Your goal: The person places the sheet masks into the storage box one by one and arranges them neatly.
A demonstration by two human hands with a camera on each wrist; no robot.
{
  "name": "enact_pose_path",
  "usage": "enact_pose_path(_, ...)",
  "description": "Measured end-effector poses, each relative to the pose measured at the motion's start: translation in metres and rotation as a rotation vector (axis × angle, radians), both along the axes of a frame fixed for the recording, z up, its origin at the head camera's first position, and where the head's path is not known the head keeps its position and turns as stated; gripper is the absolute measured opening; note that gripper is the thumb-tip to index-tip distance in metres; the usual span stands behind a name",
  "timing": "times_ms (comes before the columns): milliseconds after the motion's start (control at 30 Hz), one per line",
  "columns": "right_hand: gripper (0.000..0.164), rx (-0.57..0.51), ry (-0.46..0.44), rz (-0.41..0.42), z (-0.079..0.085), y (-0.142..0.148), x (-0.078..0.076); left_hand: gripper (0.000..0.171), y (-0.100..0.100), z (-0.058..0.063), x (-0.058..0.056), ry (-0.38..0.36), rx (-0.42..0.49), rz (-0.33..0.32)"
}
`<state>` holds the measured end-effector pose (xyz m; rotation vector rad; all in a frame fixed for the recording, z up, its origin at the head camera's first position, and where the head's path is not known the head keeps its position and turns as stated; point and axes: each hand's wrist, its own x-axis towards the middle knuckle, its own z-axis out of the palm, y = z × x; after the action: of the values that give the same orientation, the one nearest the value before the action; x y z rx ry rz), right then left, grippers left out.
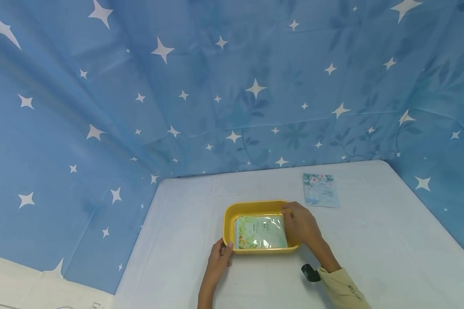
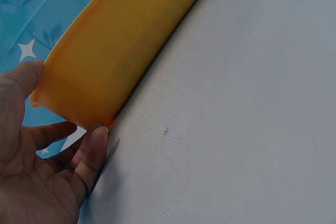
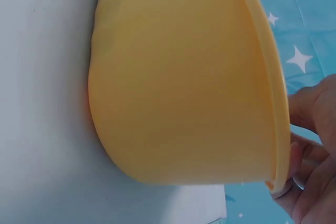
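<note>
A shallow yellow plastic bin point(image 1: 255, 209) stands on the white table with a shiny green-and-white floral packet point(image 1: 261, 231) lying inside. My left hand point(image 1: 218, 259) holds the bin's near left corner. The left wrist view shows that thumb and fingers point(image 2: 94, 150) at the bin's rim and lower wall. Over the bin's right end, my right hand point(image 1: 300, 223) has its curled fingers at the rim near the far right corner. In the right wrist view the rim partly hides those fingers point(image 3: 295, 161).
A light-blue floral packet point(image 1: 321, 191) lies flat on the white table point(image 1: 371, 240), beyond the bin to the right. A blue curtain with white stars point(image 1: 255, 107) hangs behind and beside the table. A dark object point(image 1: 310, 273) is at the right sleeve cuff.
</note>
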<state>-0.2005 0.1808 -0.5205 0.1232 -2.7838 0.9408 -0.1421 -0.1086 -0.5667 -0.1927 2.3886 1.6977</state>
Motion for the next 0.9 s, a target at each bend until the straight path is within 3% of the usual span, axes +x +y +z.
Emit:
enact_pose_path(133,0.021,-0.083,0.054,-0.026,0.000,0.006,0.000,0.074,-0.001,-0.001,0.000,-0.003,-0.004,0.004)
enact_pose_path(500,0.016,-0.190,0.229,-0.150,-0.012,0.045,-0.003,0.073,0.000,-0.001,0.000,0.003,0.001,0.012)
enact_pose_path(900,0.025,-0.246,0.101,-0.359,-0.026,0.099,-0.002,0.072,0.000,-0.002,0.000,0.010,0.012,0.010)
